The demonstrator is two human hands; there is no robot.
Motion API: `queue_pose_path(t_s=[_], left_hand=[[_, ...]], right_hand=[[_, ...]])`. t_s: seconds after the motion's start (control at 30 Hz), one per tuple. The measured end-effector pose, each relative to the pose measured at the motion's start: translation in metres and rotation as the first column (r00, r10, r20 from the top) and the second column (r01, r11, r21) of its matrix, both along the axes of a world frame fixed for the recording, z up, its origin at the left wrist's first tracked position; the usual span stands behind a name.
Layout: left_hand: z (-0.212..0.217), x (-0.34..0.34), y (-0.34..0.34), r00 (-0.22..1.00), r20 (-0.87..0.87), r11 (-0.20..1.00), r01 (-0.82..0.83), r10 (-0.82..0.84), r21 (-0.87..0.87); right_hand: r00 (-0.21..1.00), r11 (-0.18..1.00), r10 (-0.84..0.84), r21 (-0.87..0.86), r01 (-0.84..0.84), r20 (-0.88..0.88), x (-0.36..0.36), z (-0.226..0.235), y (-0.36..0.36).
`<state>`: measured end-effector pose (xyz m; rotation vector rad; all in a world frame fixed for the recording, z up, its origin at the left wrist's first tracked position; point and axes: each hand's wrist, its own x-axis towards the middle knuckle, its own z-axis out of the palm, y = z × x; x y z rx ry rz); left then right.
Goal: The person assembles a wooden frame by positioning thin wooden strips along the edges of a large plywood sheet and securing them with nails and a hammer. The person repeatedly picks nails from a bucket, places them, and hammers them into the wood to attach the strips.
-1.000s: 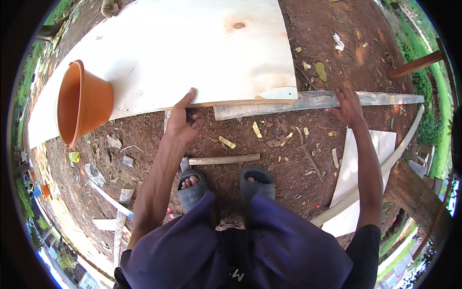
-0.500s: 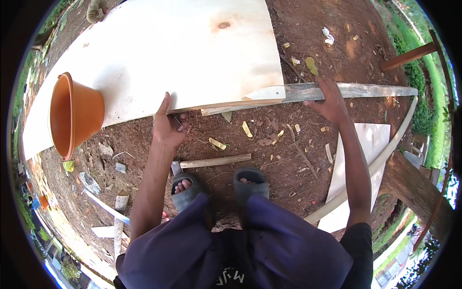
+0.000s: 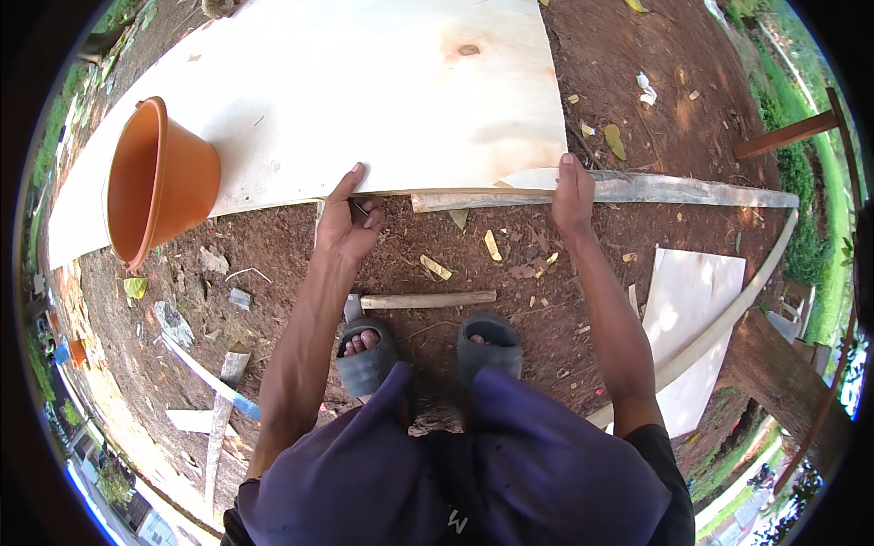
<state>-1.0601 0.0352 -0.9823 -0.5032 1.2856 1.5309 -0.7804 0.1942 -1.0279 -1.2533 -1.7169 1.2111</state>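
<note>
A large pale plywood sheet (image 3: pixel 364 100) lies before me. My left hand (image 3: pixel 350 223) grips its near edge, thumb on top and fingers curled below; a small dark glint at those fingers is too small to name. At the sheet's near right corner, my right hand (image 3: pixel 574 196) is closed on the edge with its thumb on top. A long wooden strip (image 3: pixel 692 189) runs along and under this edge and out to the right. An orange bucket (image 3: pixel 187 187) rests tilted on the sheet's left part, its mouth facing left.
A hammer (image 3: pixel 428 299) lies on the soil just ahead of my sandals (image 3: pixel 369 364). To the right are a smaller plywood piece (image 3: pixel 692 309), a long curved strip (image 3: pixel 728 332) and a tree trunk (image 3: pixel 783 364). Wood scraps (image 3: pixel 223 400) lie at left. Another person's hand (image 3: pixel 218 7) shows at the far edge.
My right hand has come left from above the wooden strip and closed on the plywood's corner. My left hand stays at the near edge. The whole view has shifted slightly.
</note>
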Motion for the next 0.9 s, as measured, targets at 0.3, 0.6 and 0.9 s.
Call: queue_pose_path(t_s=[0.3, 0.6, 0.9], left_hand=[[0.004, 0.002, -0.005, 0.999, -0.043, 0.999, 0.022, -0.023, -0.033], [-0.004, -0.001, -0.006, 1.0, 0.007, 0.999, 0.027, -0.027, 0.043], [-0.002, 0.002, -0.002, 1.0, 0.008, 0.998, 0.027, -0.028, 0.063]], right_hand=[[0.993, 0.998, -0.01, 0.056, 0.017, -0.117, -0.004, -0.013, -0.002], [0.85, 0.855, 0.322, 0.258, -0.45, 0.417, 0.039, 0.009, 0.018], [0.162, 0.827, 0.072, 0.031, -0.561, 0.984, 0.19, 0.039, 0.106]])
